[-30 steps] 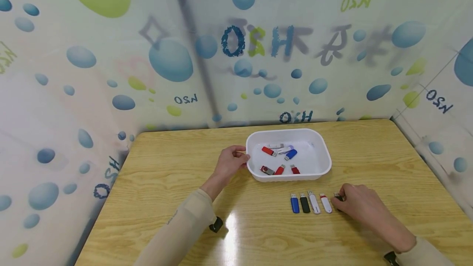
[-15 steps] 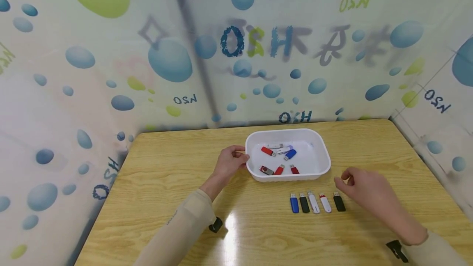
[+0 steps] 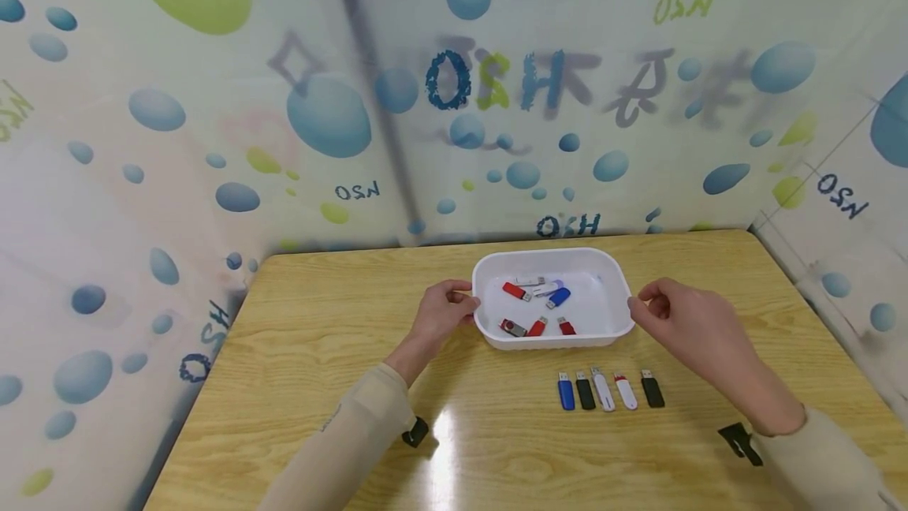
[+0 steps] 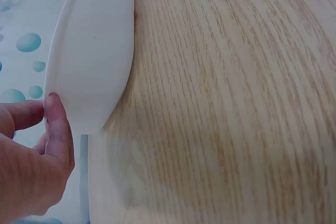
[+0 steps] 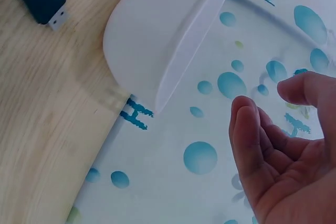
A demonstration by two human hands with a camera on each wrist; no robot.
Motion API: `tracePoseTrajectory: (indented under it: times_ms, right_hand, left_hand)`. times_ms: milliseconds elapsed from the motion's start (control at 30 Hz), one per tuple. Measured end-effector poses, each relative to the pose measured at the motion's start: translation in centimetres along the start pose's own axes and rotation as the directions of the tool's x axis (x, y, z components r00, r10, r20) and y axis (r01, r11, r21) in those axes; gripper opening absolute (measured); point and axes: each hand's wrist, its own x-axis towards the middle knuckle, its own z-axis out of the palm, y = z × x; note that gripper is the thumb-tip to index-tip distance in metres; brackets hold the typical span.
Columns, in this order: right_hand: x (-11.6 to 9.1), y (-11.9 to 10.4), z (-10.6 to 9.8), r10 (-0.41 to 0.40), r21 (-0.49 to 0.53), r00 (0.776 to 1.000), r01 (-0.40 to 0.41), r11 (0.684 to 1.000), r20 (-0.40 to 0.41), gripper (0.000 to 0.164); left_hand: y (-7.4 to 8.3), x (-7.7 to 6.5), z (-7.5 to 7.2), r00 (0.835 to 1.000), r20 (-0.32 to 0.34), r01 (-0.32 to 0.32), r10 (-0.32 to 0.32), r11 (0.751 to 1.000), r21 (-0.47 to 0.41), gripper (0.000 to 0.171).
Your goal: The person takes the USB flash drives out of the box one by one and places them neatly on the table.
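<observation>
My left hand (image 3: 441, 312) holds the left end of a white plastic tray (image 3: 553, 342), thumb and fingertips at its rim, as the left wrist view shows on the tray wall (image 4: 94, 51). Inside lie several USB sticks, among them a red one (image 3: 515, 290), a blue one (image 3: 558, 297) and a red swivel one (image 3: 512, 328). My right hand (image 3: 695, 326) hovers by the tray's right end. In the right wrist view its thumb and bent fingers are apart, with nothing between them. Below it lies a black USB stick (image 3: 652, 389), last in a row.
The row in front of the tray also has a blue stick (image 3: 566, 393), another black one (image 3: 585, 391), a white one (image 3: 603, 389) and a white-and-red one (image 3: 626, 391). Behind the wooden table (image 3: 340, 298) rises a patterned wall (image 3: 418, 148).
My right hand has let go of the black USB stick at the row's right end and risen toward the tray's right edge. The left hand and the tray have stayed put.
</observation>
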Motion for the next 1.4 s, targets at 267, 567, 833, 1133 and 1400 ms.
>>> tracePoseTrajectory:
  times_ms: [267,567,833,1133,1400]
  right_hand:
    - [1.4,-1.1,0.7,-0.004,0.003,1.000,0.004,1.000,0.026,0.042]
    - [3.0,-2.3,2.2,-0.027,0.020,0.995,0.025,0.999,0.094,0.036]
    - [4.3,-2.9,4.6,-0.057,0.008,0.984,0.056,0.998,0.172,0.025]
    - [5.4,-3.0,7.0,-0.013,0.006,0.961,0.012,1.000,0.276,0.026]
    - [6.2,-3.3,8.3,0.003,0.018,0.942,-0.010,1.000,0.336,0.023]
  left_hand:
    - [0.0,0.0,-0.1,1.000,0.006,0.001,-0.001,1.000,0.001,0.037]
    - [-0.4,0.2,-0.3,1.000,-0.005,0.010,-0.010,0.999,-0.031,0.035]
    - [-0.5,0.3,-0.4,1.000,0.002,0.027,-0.027,0.998,-0.054,0.035]
    - [-0.4,0.3,-0.1,1.000,0.002,0.027,-0.027,0.998,-0.052,0.036]
    - [-0.3,0.4,0.0,0.999,-0.005,0.041,-0.041,0.999,-0.035,0.034]
